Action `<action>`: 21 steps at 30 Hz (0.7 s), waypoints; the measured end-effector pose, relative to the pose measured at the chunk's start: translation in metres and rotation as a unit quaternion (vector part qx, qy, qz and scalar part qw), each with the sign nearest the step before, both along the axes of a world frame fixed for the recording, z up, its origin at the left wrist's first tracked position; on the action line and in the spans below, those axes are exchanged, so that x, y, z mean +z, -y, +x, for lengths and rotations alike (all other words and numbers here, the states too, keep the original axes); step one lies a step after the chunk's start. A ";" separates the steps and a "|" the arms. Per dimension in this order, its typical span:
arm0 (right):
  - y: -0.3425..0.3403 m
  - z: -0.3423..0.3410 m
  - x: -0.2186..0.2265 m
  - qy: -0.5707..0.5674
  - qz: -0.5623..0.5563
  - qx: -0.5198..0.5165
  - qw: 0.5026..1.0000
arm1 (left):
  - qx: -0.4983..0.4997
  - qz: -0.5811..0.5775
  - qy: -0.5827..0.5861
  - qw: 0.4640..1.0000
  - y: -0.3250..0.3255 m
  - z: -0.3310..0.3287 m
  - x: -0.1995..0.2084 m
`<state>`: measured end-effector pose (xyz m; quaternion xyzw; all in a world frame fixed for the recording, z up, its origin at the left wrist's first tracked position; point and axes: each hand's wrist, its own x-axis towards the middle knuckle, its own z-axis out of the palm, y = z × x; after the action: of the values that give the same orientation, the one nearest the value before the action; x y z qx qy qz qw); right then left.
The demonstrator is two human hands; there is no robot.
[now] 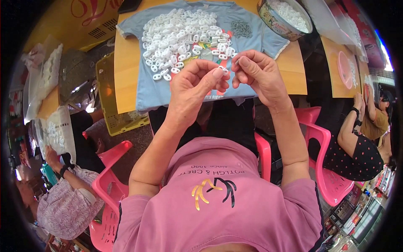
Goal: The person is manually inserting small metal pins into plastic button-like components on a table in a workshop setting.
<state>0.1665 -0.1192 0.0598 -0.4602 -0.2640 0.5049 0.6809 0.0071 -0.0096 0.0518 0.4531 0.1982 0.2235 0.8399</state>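
Observation:
My left hand [194, 86] pinches a small white two-holed plastic piece [224, 70] between thumb and forefinger. Close beside it, my right hand [262, 75] has its thumb and forefinger closed on a small grey metal piece [237, 61]; its exact kind is too small to tell. The two pieces are a little apart. Beyond my hands, a large heap of similar white plastic pieces [176, 31] covers the middle of a light blue T-shirt [145, 90] spread on the table. A smaller heap of grey metal pieces [241, 29] lies to its right.
A round tin [275, 23] of white pieces stands at the table's [124, 84] far right. The yellow crate [119, 119] is on the floor at left. Pink chairs [111, 180] flank me. Other people sit at both sides, one in a patterned top [69, 201], with white pieces near them.

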 end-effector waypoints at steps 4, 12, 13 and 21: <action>-0.002 -0.012 0.002 -0.010 0.011 0.003 1.000 | 0.001 -0.008 0.024 1.000 0.000 0.000 0.005; -0.003 -0.018 0.006 -0.007 -0.007 -0.012 1.000 | -0.001 -0.009 0.031 0.999 0.000 -0.002 0.003; -0.003 -0.017 0.005 -0.009 -0.006 -0.011 1.000 | 0.000 -0.004 0.030 1.000 -0.001 -0.001 0.001; 0.004 0.001 -0.003 -0.025 -0.004 -0.040 0.999 | -0.004 0.004 -0.006 1.000 -0.002 0.004 -0.006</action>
<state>0.1676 -0.1230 0.0566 -0.4609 -0.2261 0.4893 0.7051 0.0108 -0.0073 0.0460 0.4585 0.2008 0.2178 0.8379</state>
